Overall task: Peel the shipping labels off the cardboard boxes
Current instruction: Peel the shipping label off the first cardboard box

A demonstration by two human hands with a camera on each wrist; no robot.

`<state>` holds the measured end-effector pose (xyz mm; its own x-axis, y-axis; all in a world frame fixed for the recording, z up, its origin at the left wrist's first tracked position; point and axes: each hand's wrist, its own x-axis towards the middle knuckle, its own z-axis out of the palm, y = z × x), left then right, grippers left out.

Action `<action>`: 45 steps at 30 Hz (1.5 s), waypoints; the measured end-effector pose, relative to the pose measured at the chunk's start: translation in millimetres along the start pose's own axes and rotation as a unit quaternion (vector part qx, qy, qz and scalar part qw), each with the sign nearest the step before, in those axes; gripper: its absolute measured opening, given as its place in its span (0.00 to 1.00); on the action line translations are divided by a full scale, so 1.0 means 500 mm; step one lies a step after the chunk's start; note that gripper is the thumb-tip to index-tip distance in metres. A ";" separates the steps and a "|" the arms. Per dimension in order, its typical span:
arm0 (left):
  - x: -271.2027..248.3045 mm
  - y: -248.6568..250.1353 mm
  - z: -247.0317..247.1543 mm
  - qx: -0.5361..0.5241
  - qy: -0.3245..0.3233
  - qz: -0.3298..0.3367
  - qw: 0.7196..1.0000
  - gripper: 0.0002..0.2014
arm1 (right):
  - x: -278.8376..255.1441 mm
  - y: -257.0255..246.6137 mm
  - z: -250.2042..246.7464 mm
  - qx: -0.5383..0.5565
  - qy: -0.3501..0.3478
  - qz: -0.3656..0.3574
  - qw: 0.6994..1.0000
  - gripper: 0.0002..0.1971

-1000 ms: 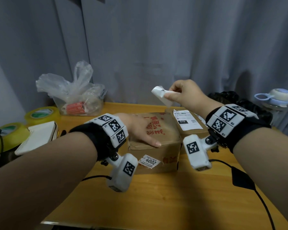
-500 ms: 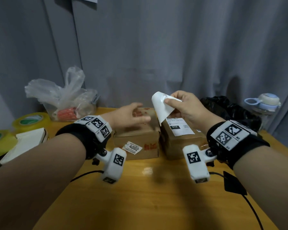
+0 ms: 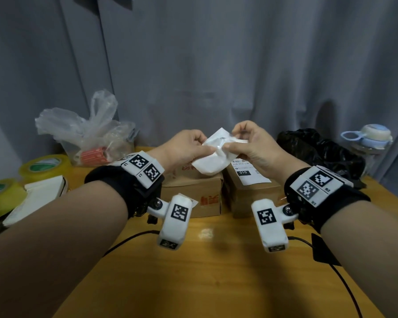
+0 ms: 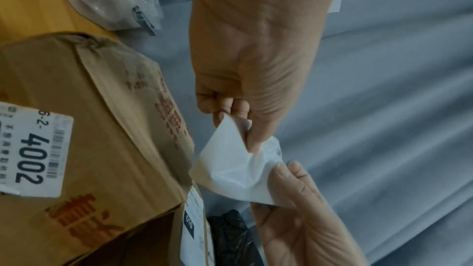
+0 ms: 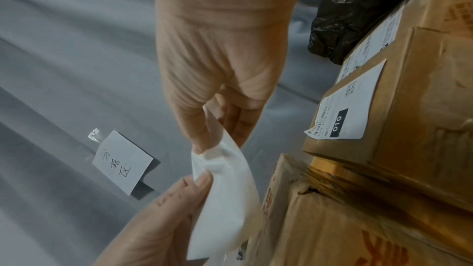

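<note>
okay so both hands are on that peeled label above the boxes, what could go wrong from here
The peeled label is pinched by the left hand and the right hand and is already creased; if its adhesive side folds inward it may stick to itself or to the fingers.

The left box and right box sit untouched below; two labels, 4002 and 010, could be overlooked.

Wooden bench (image 3: pixel 216 271) before a grey curtain (image 3: pixel 216 65), with a handwritten paper note (image 5: pixel 122 161) taped to it. At left, two yellow tape rolls (image 3: pixel 44 165), a white pad (image 3: pixel 37 198) and a clear plastic bag (image 3: pixel 87 134) holding something red. At right, a crumpled black bag (image 3: pixel 319 152), a pale blue bottle (image 3: pixel 372 138) and a black cable (image 3: pixel 345 285).
</note>
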<state>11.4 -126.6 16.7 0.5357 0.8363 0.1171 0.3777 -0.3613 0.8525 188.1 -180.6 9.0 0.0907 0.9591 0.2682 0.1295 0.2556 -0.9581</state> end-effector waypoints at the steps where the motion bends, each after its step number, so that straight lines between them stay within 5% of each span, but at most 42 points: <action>1: 0.000 -0.002 0.001 0.018 0.000 0.000 1.000 0.13 | 0.000 -0.001 -0.001 0.003 0.001 -0.002 1.000 0.15; 6: -0.006 -0.014 0.008 0.119 0.004 0.022 0.993 0.10 | -0.004 -0.007 -0.010 -0.015 0.031 -0.006 0.999 0.13; 13: -0.046 -0.031 0.017 0.251 -0.066 0.081 0.962 0.13 | -0.048 0.009 -0.045 -0.249 -0.070 0.034 0.965 0.09; 17: -0.077 -0.042 0.027 0.256 -0.081 0.096 0.958 0.14 | -0.083 0.034 -0.048 -0.229 -0.058 0.031 0.971 0.09; 25: -0.137 -0.065 0.028 0.220 0.008 0.120 0.968 0.14 | -0.146 0.068 -0.021 -0.281 -0.005 -0.020 0.959 0.09; 29: -0.152 -0.079 0.025 0.242 0.087 0.088 0.962 0.14 | -0.189 0.099 0.008 -0.323 -0.114 0.067 0.937 0.04; 33: -0.140 -0.098 0.017 0.253 0.118 0.037 0.959 0.14 | -0.202 0.112 0.027 -0.416 -0.249 0.171 0.858 0.06; 37: -0.103 -0.105 -0.009 0.271 0.134 -0.024 0.953 0.16 | -0.165 0.067 0.035 -0.364 -0.173 0.138 0.905 0.06; 42: -0.058 -0.093 -0.024 0.284 0.093 -0.146 0.943 0.46 | -0.071 0.047 0.058 -0.409 0.015 -0.010 0.912 0.11; 45: -0.029 -0.093 -0.026 0.213 -0.003 -0.135 0.968 0.39 | -0.003 0.058 0.084 -0.418 -0.002 0.062 0.906 0.34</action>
<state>-23.9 -116.5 -18.1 0.3779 0.9219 -0.0854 0.7815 -0.2682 0.5633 150.4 -169.8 -23.3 0.1535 0.9749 0.1612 0.8209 -0.0350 -0.5699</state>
